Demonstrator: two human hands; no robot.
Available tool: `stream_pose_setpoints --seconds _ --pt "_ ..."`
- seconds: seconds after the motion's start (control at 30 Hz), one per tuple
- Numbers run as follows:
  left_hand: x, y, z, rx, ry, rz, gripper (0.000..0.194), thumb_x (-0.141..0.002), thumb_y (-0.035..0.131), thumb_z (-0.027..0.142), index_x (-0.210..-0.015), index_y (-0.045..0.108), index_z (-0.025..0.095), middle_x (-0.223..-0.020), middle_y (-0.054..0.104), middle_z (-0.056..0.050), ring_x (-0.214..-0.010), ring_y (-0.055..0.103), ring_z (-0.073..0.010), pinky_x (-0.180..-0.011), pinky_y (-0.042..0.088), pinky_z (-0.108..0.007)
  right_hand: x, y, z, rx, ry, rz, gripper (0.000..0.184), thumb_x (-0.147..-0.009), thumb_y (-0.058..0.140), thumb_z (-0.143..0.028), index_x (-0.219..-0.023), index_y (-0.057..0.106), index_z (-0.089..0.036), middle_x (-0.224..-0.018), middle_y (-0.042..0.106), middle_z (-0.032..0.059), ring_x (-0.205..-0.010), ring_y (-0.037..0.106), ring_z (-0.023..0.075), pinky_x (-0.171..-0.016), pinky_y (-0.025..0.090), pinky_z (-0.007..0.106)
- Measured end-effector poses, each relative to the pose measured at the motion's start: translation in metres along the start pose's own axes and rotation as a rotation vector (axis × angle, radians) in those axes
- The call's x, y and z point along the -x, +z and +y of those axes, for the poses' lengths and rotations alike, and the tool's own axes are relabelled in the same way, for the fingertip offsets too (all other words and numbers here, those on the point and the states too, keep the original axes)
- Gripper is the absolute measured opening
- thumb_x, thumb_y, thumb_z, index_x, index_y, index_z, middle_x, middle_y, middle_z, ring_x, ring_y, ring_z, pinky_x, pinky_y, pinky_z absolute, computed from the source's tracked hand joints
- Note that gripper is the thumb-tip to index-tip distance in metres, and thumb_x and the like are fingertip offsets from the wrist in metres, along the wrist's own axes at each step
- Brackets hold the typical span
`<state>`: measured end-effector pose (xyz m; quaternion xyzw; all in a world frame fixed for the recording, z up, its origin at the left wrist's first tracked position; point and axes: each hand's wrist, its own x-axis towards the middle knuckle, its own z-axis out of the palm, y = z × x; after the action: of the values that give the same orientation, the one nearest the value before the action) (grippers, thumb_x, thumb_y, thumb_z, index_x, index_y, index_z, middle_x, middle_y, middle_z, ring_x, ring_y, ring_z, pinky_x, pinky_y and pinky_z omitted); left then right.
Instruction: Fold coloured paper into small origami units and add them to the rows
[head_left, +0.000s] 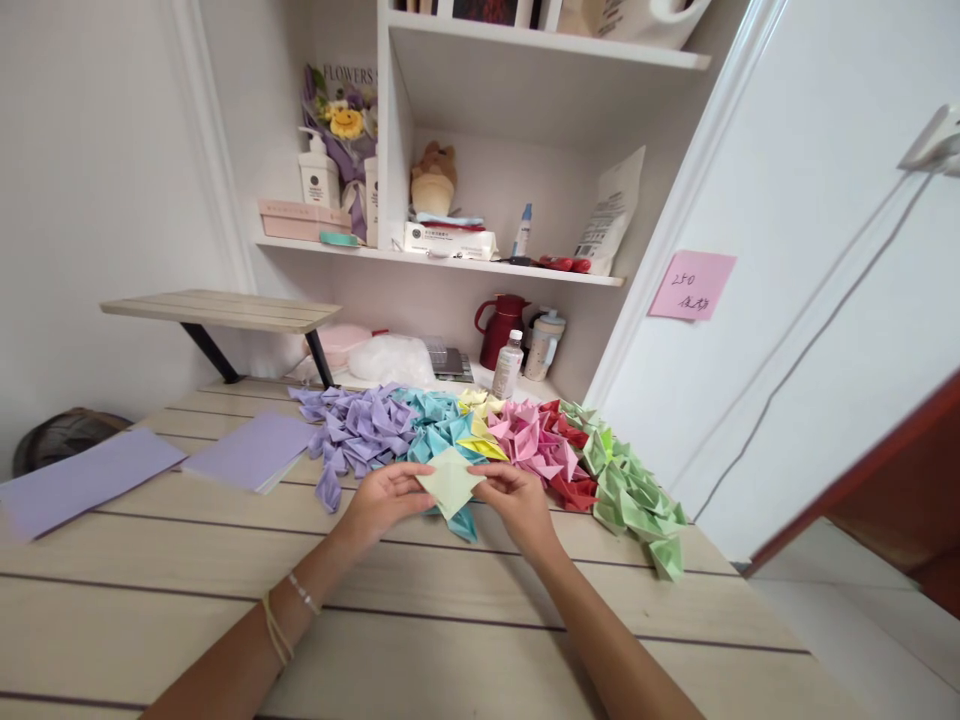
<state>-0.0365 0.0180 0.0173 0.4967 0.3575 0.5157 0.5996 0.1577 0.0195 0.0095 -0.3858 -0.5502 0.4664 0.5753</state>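
Observation:
A pale yellow-green piece of folded paper [451, 482], shaped like a diamond, is held up above the wooden table. My left hand [386, 497] pinches its left corner, and my right hand [517, 497] pinches the right corner. Just behind it lie heaps of folded paper pieces grouped by colour: purple [364, 425], turquoise [435, 430], yellow [484, 446], pink [534, 440], red [576, 490] and green [634, 485]. One turquoise piece [463, 523] sits partly hidden beneath the held paper.
Purple paper sheets [94, 478] and a second purple stack [251, 447] lie on the table [420, 650] at left, near a small raised shelf [225, 308]. Behind the heaps stand a bottle [508, 368], a red jug [501, 335] and a tumbler [545, 345].

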Motion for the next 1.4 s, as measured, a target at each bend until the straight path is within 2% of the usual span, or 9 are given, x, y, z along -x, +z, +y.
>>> stream_pose_setpoints --seconds 0.2,0.33,0.5,0.67,1.0,1.1,1.17,1.3,1.4 --pt "0.003 0.001 0.007 -0.025 0.025 0.043 0.034 -0.054 0.078 0.024 -0.083 0.068 0.011 -0.079 0.072 -0.009 -0.073 0.066 -0.0203 -0.071 0.051 -0.030 0.001 -0.003 -0.011 -0.016 0.005 -0.145 0.027 -0.055 0.077 -0.030 -0.078 0.070 -0.016 -0.073 0.070 0.0048 -0.069 0.064 0.0189 -0.067 0.053 0.032" --pt "0.002 -0.002 0.005 -0.039 0.048 0.047 0.031 -0.055 0.077 0.027 -0.081 0.068 0.012 -0.072 0.071 -0.007 -0.066 0.065 -0.0176 -0.066 0.050 -0.028 0.001 -0.005 -0.013 0.015 -0.023 -0.139 0.020 -0.059 0.075 -0.032 -0.070 0.069 -0.017 -0.073 0.069 0.0043 -0.067 0.062 0.0167 -0.064 0.051 0.029" --pt "-0.001 -0.005 0.000 -0.021 0.040 -0.062 0.046 -0.043 0.082 0.015 -0.085 0.065 0.013 -0.082 0.070 -0.008 -0.080 0.064 -0.0204 -0.072 0.049 -0.029 0.000 -0.005 -0.011 0.003 0.011 -0.105 0.024 -0.063 0.072 -0.038 -0.067 0.065 -0.015 -0.062 0.064 0.0016 -0.057 0.058 0.0134 -0.055 0.048 0.025" --pt "0.002 0.000 0.003 -0.039 0.028 -0.063 0.037 -0.051 0.079 0.021 -0.084 0.063 0.012 -0.082 0.070 -0.008 -0.078 0.064 -0.0199 -0.074 0.049 -0.031 -0.001 -0.002 -0.009 -0.081 0.033 -0.070 0.031 -0.061 0.073 -0.039 -0.078 0.060 -0.016 -0.060 0.061 -0.0012 -0.054 0.057 0.0124 -0.054 0.048 0.025" --pt "0.005 0.007 0.005 -0.137 0.210 0.122 0.016 -0.064 0.070 0.026 -0.074 0.060 0.017 -0.061 0.063 0.001 -0.055 0.059 -0.0132 -0.054 0.048 -0.023 0.003 0.003 -0.004 0.048 -0.027 -0.142 0.027 -0.065 0.069 -0.034 -0.084 0.067 -0.015 -0.067 0.063 0.0019 -0.059 0.056 0.0130 -0.056 0.047 0.025" --pt "0.007 0.007 0.004 -0.191 0.188 0.132 0.024 -0.059 0.073 0.024 -0.080 0.066 0.015 -0.075 0.068 -0.004 -0.069 0.063 -0.0173 -0.065 0.050 -0.025 0.004 0.002 -0.005 0.179 -0.107 -0.149 0.036 -0.063 0.071 -0.030 -0.096 0.066 -0.018 -0.076 0.065 0.0033 -0.061 0.057 0.0135 -0.055 0.047 0.025" --pt "0.007 0.006 0.003 -0.229 0.189 0.130 0.033 -0.056 0.075 0.023 -0.087 0.067 0.014 -0.081 0.069 -0.006 -0.074 0.063 -0.0188 -0.068 0.050 -0.027 0.004 0.001 -0.009 0.328 -0.212 -0.130 0.030 -0.068 0.067 -0.029 -0.097 0.068 -0.020 -0.083 0.066 0.0054 -0.067 0.058 0.0160 -0.058 0.047 0.027" --pt "0.006 0.003 0.000 -0.349 0.231 0.176 0.026 -0.060 0.073 0.027 -0.083 0.069 0.014 -0.061 0.065 -0.002 -0.055 0.059 -0.0134 -0.053 0.047 -0.021 0.006 -0.001 -0.016 0.541 -0.375 -0.108 0.019 -0.078 0.058 -0.029 -0.091 0.071 -0.024 -0.076 0.067 0.0063 -0.068 0.060 0.0188 -0.060 0.047 0.030" --pt "0.004 0.002 0.001 -0.303 0.146 0.168 0.026 -0.065 0.069 0.033 -0.082 0.066 0.014 -0.051 0.060 0.001 -0.038 0.052 -0.0104 -0.039 0.041 -0.020 0.008 0.002 -0.014 0.544 -0.435 -0.103 0.020 -0.079 0.058 -0.028 -0.094 0.070 -0.026 -0.076 0.068 0.0057 -0.069 0.061 0.0191 -0.061 0.048 0.030"
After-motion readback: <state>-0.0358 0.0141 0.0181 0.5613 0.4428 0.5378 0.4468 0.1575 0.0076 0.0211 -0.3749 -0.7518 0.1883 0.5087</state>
